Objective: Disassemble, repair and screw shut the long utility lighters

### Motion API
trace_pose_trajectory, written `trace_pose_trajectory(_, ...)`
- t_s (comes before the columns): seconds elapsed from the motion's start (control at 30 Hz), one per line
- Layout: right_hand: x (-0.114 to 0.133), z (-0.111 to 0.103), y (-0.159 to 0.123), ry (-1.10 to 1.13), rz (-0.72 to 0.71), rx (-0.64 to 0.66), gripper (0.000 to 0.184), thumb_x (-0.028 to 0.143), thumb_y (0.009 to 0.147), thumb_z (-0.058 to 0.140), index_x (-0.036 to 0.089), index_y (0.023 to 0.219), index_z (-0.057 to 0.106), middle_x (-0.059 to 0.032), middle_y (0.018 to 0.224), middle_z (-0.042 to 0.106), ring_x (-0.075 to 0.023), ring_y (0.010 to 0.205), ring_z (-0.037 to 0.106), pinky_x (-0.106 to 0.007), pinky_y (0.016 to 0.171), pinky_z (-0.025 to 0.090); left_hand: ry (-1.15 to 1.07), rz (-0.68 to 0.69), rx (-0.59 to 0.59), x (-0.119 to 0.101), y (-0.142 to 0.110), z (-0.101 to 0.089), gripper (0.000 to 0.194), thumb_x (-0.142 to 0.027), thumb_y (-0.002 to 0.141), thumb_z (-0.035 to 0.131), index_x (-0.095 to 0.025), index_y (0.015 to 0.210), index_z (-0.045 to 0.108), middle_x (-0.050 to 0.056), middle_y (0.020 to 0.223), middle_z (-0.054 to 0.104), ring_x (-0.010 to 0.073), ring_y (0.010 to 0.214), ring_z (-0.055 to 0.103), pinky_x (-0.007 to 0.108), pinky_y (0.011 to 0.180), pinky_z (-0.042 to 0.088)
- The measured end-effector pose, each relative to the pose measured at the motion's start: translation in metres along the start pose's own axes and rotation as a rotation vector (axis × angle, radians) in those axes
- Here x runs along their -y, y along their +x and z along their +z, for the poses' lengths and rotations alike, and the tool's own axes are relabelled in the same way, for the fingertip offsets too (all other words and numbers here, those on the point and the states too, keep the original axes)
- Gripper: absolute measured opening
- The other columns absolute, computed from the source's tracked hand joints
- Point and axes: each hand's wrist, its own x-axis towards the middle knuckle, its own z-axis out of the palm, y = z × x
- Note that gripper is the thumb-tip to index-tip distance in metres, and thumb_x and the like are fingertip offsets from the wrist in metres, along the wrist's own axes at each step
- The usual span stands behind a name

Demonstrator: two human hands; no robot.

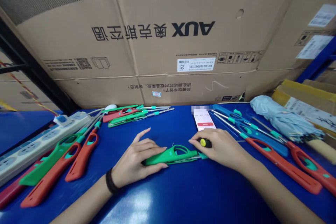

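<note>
A green long-nosed lighter [160, 156] lies on the blue table in front of me, its casing halves seemingly parted along the lower edge. My left hand [139, 159] grips its handle end, thumb on the near side and fingers over the top. In my right hand [215, 145] is a screwdriver [206, 142] with a black handle and yellow end; its shaft is hidden by the fingers. The right thumb and forefinger are pinched together near the lighter's trigger loop. Beneath the right hand, a teal collar [202, 155] shows at the lighter's nozzle end.
Red and green lighters [52, 173] lie at left beside a white power strip [26, 143]. More lighters [128, 114] lie at the back, others [283, 162] at right. A phone [204, 120] shows a timer. A folded umbrella [283, 117] lies at right; a large carton [157, 52] stands behind.
</note>
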Motion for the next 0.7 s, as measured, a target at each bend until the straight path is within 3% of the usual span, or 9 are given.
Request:
trace_pose_trajectory(0.37,-0.0008,0.0010,-0.0003,0.022,0.013,0.063,0.016,0.029,0.089,0.054,0.025,0.089,0.070,0.0023,0.087,0.074,-0.0176,0.077,0.068,-0.028,0.067,0.046,0.003,-0.076,0.117,0.0008,-0.0003,0.0016,0.039,-0.041,0.079,0.071,-0.024,0.113,0.063,0.001,0.092,0.071,0.0176,0.087,0.064,0.050,0.107,0.030)
trace_pose_trajectory(0.53,0.0025,-0.0007,-0.0033,0.063,-0.033,0.159,0.010,0.032,0.084,0.064,0.026,0.090,0.070,0.0028,0.086,0.072,-0.0169,0.078,0.066,-0.027,0.067,0.045,0.028,-0.091,0.121,-0.0003,0.0004,0.0008,0.040,-0.044,0.077,0.071,-0.024,0.111,0.065,0.001,0.090,0.070,0.0179,0.085,0.064,0.051,0.106,0.031)
trace_pose_trajectory(0.7,0.0049,0.0015,-0.0033,0.088,-0.066,0.232,0.020,0.029,0.079,0.071,0.025,0.099,0.068,0.0010,0.092,0.070,-0.0178,0.085,0.064,-0.027,0.070,0.044,0.030,-0.118,0.112,0.0004,-0.0012,-0.0005,0.032,-0.038,0.078,0.070,-0.026,0.107,0.066,-0.001,0.089,0.070,0.0166,0.084,0.063,0.050,0.107,0.029)
